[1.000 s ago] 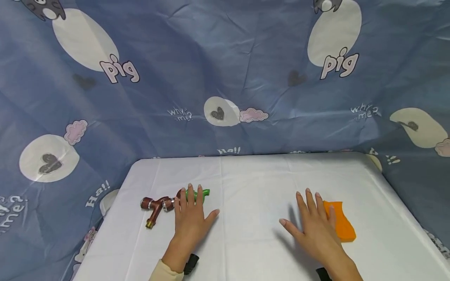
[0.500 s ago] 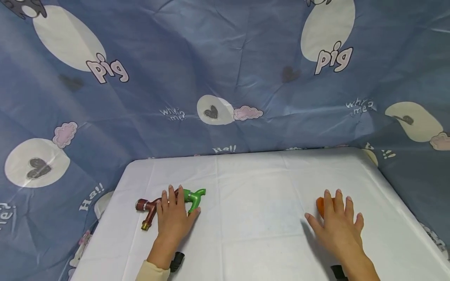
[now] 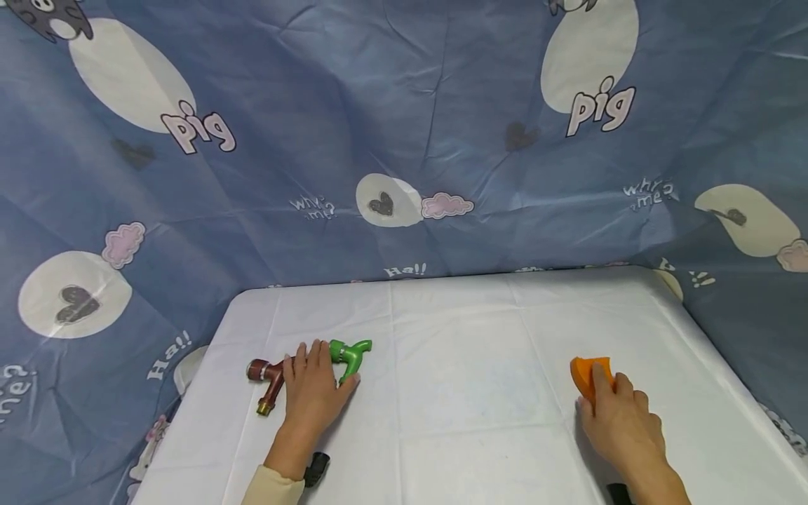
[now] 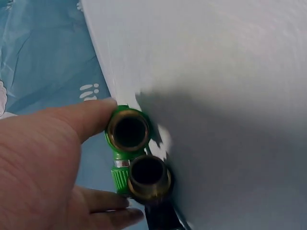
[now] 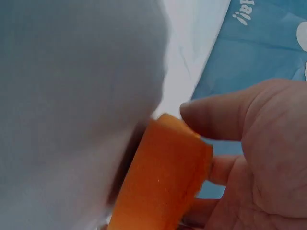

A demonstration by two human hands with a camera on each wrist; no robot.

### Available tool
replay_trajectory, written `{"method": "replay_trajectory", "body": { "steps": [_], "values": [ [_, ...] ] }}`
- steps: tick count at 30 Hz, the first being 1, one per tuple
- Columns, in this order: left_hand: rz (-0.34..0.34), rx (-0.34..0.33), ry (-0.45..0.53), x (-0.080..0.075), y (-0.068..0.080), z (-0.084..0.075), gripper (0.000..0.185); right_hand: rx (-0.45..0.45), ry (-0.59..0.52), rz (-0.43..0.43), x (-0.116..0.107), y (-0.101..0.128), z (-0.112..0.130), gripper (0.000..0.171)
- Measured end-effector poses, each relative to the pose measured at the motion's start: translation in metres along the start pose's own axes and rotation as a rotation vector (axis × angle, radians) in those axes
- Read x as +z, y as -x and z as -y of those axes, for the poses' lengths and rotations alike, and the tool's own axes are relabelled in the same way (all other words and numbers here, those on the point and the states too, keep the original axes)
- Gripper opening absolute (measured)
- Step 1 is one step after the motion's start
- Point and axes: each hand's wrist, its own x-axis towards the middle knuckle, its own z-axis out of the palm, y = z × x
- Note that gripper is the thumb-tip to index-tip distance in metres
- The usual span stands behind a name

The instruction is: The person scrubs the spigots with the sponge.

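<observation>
Two hands now gripping where half a second ago both lay flat. Left hand (image 3: 311,390) curled over joined brown tap (image 3: 268,379) and green tap (image 3: 349,353) near left edge of white tablecloth (image 3: 467,337), thumb (image 4: 91,117) against green tap's brass mouth (image 4: 127,129). Right hand (image 3: 621,424) closed round orange sponge (image 3: 587,372), edge tipped up off cloth on right side. Looks like lifting about to begin.
</observation>
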Motion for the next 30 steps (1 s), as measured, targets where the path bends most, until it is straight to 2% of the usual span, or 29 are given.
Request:
{"method": "replay_trajectory", "body": {
  "steps": [3,7,11,15,19,21,23,27,30],
  "values": [
    [-0.041,0.039,0.025,0.003,-0.001,-0.004,0.086,-0.015,-0.002,-0.033,0.0,0.0,-0.001,0.057],
    [-0.088,0.069,0.018,0.007,-0.003,-0.007,0.079,-0.033,-0.012,-0.062,0.004,0.003,0.002,0.055],
    [-0.128,0.077,-0.008,0.012,-0.009,-0.007,0.073,-0.072,-0.03,-0.11,0.009,0.008,0.008,0.059],
    [-0.208,0.102,-0.024,0.016,-0.015,-0.006,0.068,-0.11,-0.07,-0.158,0.011,0.013,0.013,0.065],
    [-0.258,0.128,-0.001,0.015,-0.013,-0.009,0.064,-0.161,-0.117,-0.212,0.011,0.018,0.017,0.072],
    [-0.234,0.114,0.042,0.012,-0.009,-0.013,0.063,-0.206,-0.141,-0.251,0.009,0.02,0.022,0.075],
    [-0.17,0.077,0.14,0.006,-0.004,-0.022,0.063,-0.276,-0.166,-0.3,0.007,0.022,0.028,0.078],
    [0.015,-0.027,0.451,-0.012,0.006,-0.05,0.06,-0.47,-0.201,-0.405,0.002,0.025,0.048,0.085],
    [0.123,-0.039,0.695,-0.024,0.018,-0.075,0.058,-0.621,-0.256,-0.468,0.0,0.029,0.066,0.076]
  ]
}}
